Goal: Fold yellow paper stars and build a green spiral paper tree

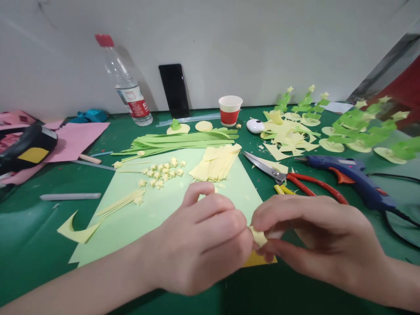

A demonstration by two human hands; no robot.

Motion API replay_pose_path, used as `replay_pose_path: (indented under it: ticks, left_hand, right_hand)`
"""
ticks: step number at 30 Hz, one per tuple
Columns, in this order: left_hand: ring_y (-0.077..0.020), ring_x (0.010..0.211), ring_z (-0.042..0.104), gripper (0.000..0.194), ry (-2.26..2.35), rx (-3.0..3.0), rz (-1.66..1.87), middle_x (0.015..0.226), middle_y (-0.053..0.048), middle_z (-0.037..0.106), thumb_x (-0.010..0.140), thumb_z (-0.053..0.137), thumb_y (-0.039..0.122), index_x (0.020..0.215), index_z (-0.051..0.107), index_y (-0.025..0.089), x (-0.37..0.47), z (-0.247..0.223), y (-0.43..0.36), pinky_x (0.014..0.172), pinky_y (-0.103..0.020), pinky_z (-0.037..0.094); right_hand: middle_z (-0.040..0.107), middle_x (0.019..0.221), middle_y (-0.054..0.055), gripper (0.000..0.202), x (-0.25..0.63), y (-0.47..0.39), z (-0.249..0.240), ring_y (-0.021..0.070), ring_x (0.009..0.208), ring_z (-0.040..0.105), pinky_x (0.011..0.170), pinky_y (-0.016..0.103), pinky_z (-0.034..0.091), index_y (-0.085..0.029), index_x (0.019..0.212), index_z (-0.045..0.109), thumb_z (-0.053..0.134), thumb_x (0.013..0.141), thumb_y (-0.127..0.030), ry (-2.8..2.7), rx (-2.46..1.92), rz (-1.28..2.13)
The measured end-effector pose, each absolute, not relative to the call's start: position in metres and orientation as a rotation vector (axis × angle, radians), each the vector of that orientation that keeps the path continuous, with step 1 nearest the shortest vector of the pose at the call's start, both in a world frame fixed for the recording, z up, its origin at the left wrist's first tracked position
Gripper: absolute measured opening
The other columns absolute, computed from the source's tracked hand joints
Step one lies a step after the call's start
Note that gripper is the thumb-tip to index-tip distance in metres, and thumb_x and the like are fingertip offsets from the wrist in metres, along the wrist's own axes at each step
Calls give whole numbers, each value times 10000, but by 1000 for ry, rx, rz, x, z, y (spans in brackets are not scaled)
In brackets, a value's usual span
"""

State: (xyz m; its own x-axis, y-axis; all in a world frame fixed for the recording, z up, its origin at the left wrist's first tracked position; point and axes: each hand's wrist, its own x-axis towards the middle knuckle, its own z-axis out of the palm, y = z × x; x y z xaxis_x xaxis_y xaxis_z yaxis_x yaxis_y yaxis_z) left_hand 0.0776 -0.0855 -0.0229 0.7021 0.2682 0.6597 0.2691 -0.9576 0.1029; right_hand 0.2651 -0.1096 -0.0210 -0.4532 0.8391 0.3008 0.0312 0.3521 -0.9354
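Observation:
Between my two hands is a small pale-yellow folded paper star (259, 236). My right hand (315, 240) pinches it between thumb and fingers. My left hand (210, 240) is closed with its fingertips at the star's left side, partly hidden from me. Beneath the hands lies a light green paper sheet (170, 210). On it sit several finished-looking little paper stars (164, 173), a stack of pale-yellow paper pieces (216, 162) and some thin yellow strips (120, 204).
Red-handled scissors (278, 175) and a blue glue gun (351, 175) lie to the right. Behind stand a bottle (131, 87), a phone (174, 91) and a paper cup (230, 111). Green strips (177, 142), paper scraps (288, 131) and green star-topped paper plants (357, 124) are farther back.

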Motion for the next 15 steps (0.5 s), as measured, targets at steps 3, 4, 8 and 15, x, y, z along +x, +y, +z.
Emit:
replay_pose_path:
  ticks: [3, 4, 8, 15]
  left_hand:
    - [-110, 716, 474, 167, -517, -2879, -1098, 717, 12, 569, 914, 406, 168, 771, 490, 154, 76, -25, -78, 717, -299, 346]
    - [-114, 714, 477, 153, -555, -2860, -1135, 730, -2, 562, 907, 429, 216, 774, 473, 155, 76, -25, -76, 708, -301, 362]
    - [-131, 758, 508, 169, -641, -2861, -1247, 807, -57, 558, 819, 558, 265, 826, 429, 156, 77, -26, -72, 689, -294, 437]
    - [-120, 723, 568, 77, -520, -2976, -1117, 780, -48, 633, 818, 551, 91, 830, 487, 134, 80, -28, -70, 685, -284, 449]
  right_hand:
    - [648, 778, -2, 138, 266, -107, -23, 85, 612, 615, 560, 148, 549, -219, 815, 619, 626, 736, -107, -1707, -838, 1219]
    - [650, 778, 4, 119, 266, -105, -24, 91, 616, 617, 559, 151, 553, -212, 803, 622, 631, 731, -119, -1685, -861, 1232]
    - [649, 732, 20, 74, 264, -100, -28, 111, 625, 619, 542, 154, 559, -189, 752, 625, 648, 700, -141, -1608, -968, 1224]
    - [644, 746, 11, 102, 264, -95, -29, 100, 613, 618, 553, 163, 556, -182, 811, 613, 589, 722, -138, -1696, -1017, 1316]
